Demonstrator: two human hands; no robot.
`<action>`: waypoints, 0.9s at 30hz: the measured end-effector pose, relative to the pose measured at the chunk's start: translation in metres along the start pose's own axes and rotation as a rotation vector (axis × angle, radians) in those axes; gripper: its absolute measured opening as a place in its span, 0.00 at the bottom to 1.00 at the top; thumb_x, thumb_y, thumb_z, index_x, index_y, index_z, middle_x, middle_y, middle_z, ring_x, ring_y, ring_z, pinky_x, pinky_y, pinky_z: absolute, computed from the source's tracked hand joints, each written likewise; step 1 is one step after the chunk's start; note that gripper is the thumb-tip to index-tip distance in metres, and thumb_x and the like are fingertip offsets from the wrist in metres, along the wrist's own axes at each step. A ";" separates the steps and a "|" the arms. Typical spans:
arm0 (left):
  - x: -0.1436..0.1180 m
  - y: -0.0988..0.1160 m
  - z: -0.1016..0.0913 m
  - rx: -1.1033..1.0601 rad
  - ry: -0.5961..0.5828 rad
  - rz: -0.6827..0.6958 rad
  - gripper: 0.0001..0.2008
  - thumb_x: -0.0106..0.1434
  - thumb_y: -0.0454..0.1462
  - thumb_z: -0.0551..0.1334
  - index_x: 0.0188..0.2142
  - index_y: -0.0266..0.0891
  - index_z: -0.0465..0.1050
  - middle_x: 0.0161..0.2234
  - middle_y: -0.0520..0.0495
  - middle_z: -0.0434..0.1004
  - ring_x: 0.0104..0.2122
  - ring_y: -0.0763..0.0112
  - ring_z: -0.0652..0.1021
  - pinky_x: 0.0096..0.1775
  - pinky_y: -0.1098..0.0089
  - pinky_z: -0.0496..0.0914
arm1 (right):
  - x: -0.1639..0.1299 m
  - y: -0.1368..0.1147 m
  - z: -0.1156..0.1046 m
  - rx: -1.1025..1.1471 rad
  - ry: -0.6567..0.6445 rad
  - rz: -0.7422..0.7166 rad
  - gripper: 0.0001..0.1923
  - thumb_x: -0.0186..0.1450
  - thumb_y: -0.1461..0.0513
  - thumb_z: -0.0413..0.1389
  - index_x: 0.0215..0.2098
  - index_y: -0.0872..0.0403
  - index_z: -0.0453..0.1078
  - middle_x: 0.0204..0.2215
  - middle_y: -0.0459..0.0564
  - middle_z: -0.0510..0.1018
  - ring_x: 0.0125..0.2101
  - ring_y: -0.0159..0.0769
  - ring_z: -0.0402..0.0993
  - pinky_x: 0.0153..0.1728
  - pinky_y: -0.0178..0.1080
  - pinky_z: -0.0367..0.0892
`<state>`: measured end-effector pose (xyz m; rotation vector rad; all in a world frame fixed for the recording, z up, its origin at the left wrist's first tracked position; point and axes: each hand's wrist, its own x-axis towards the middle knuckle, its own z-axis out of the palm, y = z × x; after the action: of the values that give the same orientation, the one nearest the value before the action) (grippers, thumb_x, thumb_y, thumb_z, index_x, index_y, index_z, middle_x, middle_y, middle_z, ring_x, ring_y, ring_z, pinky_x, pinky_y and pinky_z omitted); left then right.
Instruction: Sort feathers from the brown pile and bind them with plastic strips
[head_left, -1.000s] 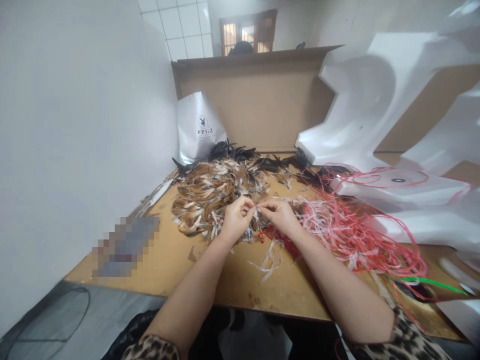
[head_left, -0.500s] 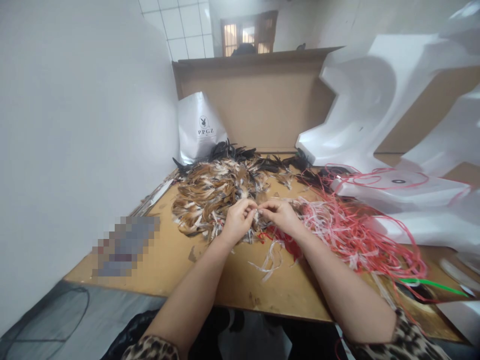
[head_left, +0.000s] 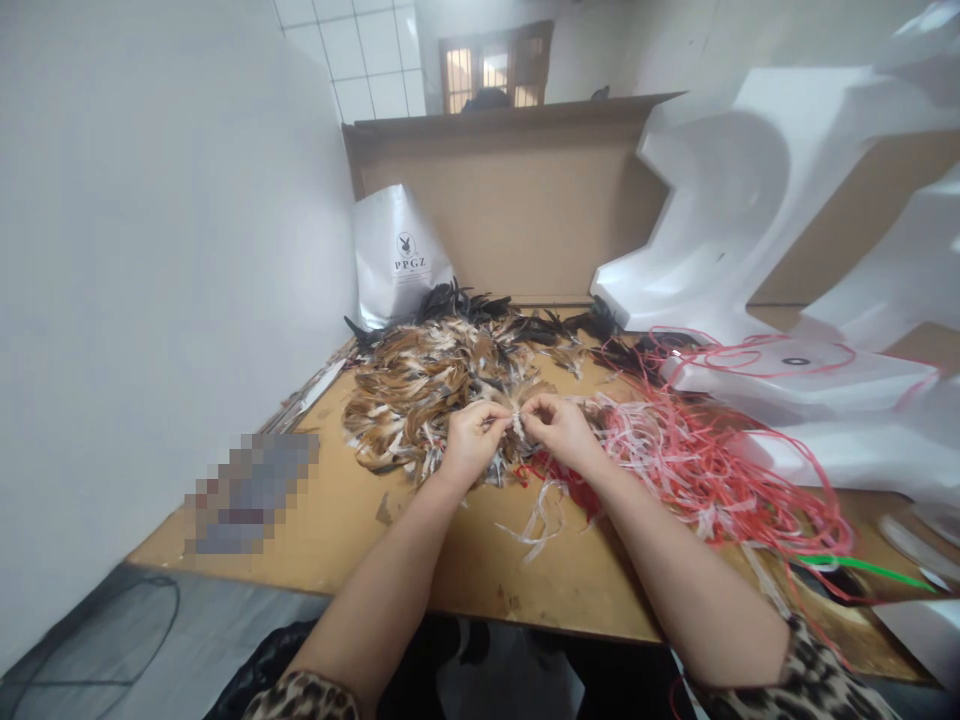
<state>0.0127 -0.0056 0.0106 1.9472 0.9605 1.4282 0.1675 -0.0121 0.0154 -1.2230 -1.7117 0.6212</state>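
My left hand (head_left: 472,443) and my right hand (head_left: 561,432) meet fingertip to fingertip over the wooden table (head_left: 360,520). Between them they pinch a small bundle of feathers (head_left: 516,425) with whitish quill ends. Just behind the hands lies a heap of brown and black feathers (head_left: 427,385). A tangle of red and pink plastic strips (head_left: 697,460) spreads to the right of my right hand. White strips (head_left: 541,515) trail on the table below the hands.
A white paper bag (head_left: 397,255) leans in the back left corner against a cardboard board (head_left: 525,200). White foam shapes (head_left: 757,210) stack along the right. A white wall panel (head_left: 150,250) closes the left side. A blurred object (head_left: 251,490) lies on the table's left.
Both hands stayed in place; the fingers shifted slightly around the feather bundle, the right fingertips rising a little.
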 end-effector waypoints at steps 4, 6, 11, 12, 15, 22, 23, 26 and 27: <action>-0.001 -0.005 0.001 -0.021 0.036 -0.098 0.06 0.52 0.36 0.58 0.27 0.38 0.73 0.28 0.48 0.73 0.29 0.72 0.73 0.32 0.71 0.67 | 0.001 -0.001 -0.004 0.036 0.037 0.042 0.05 0.52 0.62 0.50 0.25 0.56 0.65 0.20 0.46 0.72 0.20 0.29 0.66 0.22 0.31 0.62; 0.000 -0.007 0.001 -0.013 0.044 -0.105 0.06 0.52 0.36 0.59 0.27 0.38 0.73 0.28 0.47 0.74 0.29 0.72 0.73 0.33 0.72 0.67 | 0.002 0.000 -0.005 0.045 0.055 0.058 0.05 0.52 0.62 0.50 0.25 0.56 0.65 0.20 0.47 0.73 0.20 0.30 0.68 0.22 0.31 0.62; 0.000 -0.011 0.000 -0.031 0.040 -0.128 0.05 0.51 0.35 0.59 0.27 0.37 0.72 0.28 0.47 0.74 0.30 0.72 0.73 0.33 0.71 0.68 | 0.002 0.001 -0.004 0.031 0.091 0.066 0.04 0.52 0.62 0.50 0.25 0.55 0.64 0.20 0.47 0.73 0.21 0.32 0.69 0.22 0.33 0.63; 0.000 -0.012 0.000 -0.042 0.041 -0.136 0.05 0.51 0.35 0.59 0.27 0.37 0.72 0.27 0.47 0.74 0.29 0.72 0.74 0.33 0.71 0.68 | 0.002 0.002 -0.004 0.033 0.096 0.064 0.04 0.52 0.62 0.50 0.25 0.55 0.64 0.20 0.47 0.73 0.21 0.32 0.69 0.22 0.33 0.63; 0.000 -0.014 0.001 -0.080 0.046 -0.165 0.05 0.51 0.35 0.59 0.27 0.36 0.72 0.27 0.47 0.74 0.29 0.72 0.74 0.33 0.71 0.68 | 0.002 0.002 -0.004 0.048 0.101 0.059 0.04 0.51 0.63 0.50 0.25 0.56 0.64 0.21 0.47 0.74 0.21 0.32 0.69 0.23 0.33 0.63; 0.002 -0.005 0.003 -0.211 0.051 -0.295 0.04 0.48 0.34 0.61 0.24 0.34 0.71 0.24 0.47 0.73 0.25 0.72 0.74 0.31 0.71 0.69 | 0.004 0.008 -0.003 0.093 0.113 0.075 0.04 0.52 0.63 0.50 0.25 0.55 0.64 0.20 0.47 0.73 0.20 0.31 0.68 0.23 0.33 0.63; 0.003 -0.004 0.003 -0.251 0.052 -0.333 0.04 0.48 0.34 0.61 0.24 0.34 0.70 0.23 0.47 0.73 0.25 0.72 0.74 0.30 0.71 0.69 | 0.004 0.009 -0.003 0.086 0.118 0.069 0.04 0.52 0.62 0.50 0.25 0.55 0.64 0.20 0.47 0.73 0.20 0.31 0.68 0.23 0.33 0.63; 0.006 0.001 0.002 -0.423 0.007 -0.463 0.08 0.47 0.36 0.63 0.25 0.33 0.69 0.22 0.47 0.73 0.23 0.73 0.75 0.28 0.73 0.69 | 0.003 0.009 -0.003 0.031 0.161 0.029 0.06 0.53 0.61 0.50 0.26 0.56 0.65 0.20 0.46 0.72 0.21 0.30 0.67 0.23 0.32 0.62; 0.006 0.002 0.001 -0.498 -0.021 -0.501 0.10 0.47 0.38 0.63 0.27 0.33 0.68 0.23 0.46 0.74 0.24 0.73 0.75 0.27 0.74 0.69 | 0.003 0.007 -0.003 0.009 0.180 0.009 0.06 0.53 0.61 0.50 0.26 0.56 0.65 0.20 0.46 0.71 0.21 0.30 0.66 0.24 0.32 0.62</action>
<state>0.0153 -0.0019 0.0153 1.2479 0.8937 1.2025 0.1730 -0.0069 0.0118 -1.2425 -1.5527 0.5073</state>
